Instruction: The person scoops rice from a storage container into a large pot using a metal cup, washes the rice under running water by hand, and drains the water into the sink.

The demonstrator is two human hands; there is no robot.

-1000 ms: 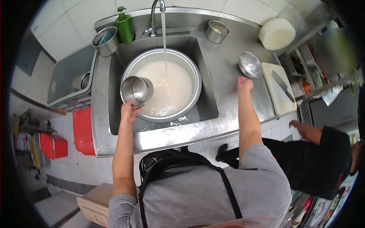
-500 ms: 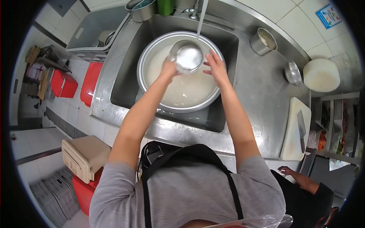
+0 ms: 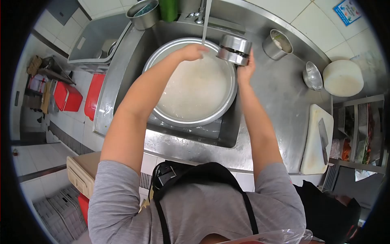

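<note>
A large round metal pot [image 3: 195,121] sits in the steel sink, holding cloudy whitish liquid. Water runs from the tap [image 3: 200,17] in a thin stream at the pot's far side. My left hand [image 3: 193,52] is over the far part of the pot beside the stream, its fingers partly blurred, so their grip cannot be made out. My right hand [image 3: 246,68] is closed on a shiny metal container [image 3: 234,49], tilted on its side at the pot's right rim.
A steel container [image 3: 278,44], a metal bowl [image 3: 312,76], a round white block [image 3: 343,78] and a cutting board [image 3: 309,142] with a knife [image 3: 323,140] stand to the right. A grey bin [image 3: 91,40] is at left. Another person [image 3: 325,211] is at lower right.
The metal container has moved right from over the pot, now in my right hand only. My left hand has let go of it and moved up toward the water stream.
</note>
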